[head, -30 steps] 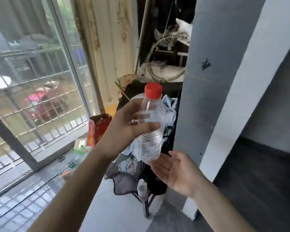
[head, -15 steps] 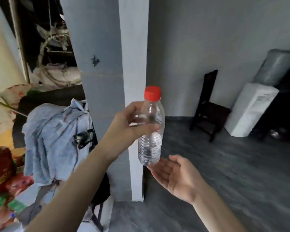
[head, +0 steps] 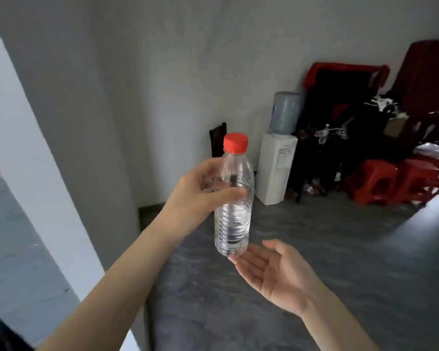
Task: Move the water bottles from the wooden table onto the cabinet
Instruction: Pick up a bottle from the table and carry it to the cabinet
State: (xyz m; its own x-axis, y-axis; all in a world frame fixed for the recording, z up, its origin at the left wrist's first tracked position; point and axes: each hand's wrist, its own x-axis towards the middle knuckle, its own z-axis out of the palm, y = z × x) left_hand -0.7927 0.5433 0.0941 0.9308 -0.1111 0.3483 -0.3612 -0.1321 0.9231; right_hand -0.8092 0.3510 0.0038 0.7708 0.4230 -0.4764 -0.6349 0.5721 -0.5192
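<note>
A clear plastic water bottle (head: 232, 221) with a red cap is held upright in mid-air at the centre of the view, about half full of water. My left hand (head: 195, 196) grips its upper body, thumb across the front and fingers behind. My right hand (head: 276, 272) lies palm up with straight fingers just below and to the right of the bottle's base, fingertips at or very near the bottom. Neither the wooden table nor a cabinet can be told apart in this view.
A grey pillar (head: 48, 148) stands close on the left. By the far wall stand a white water dispenser (head: 276, 168), a dark chair (head: 217, 140), dark cluttered furniture (head: 340, 138) and red plastic stools (head: 375, 181). Grey floor (head: 340, 249) stretches ahead.
The view has swung right, from the window and clothes-draped chair past the pillar into the room. Both hands keep the same pose around the bottle.
</note>
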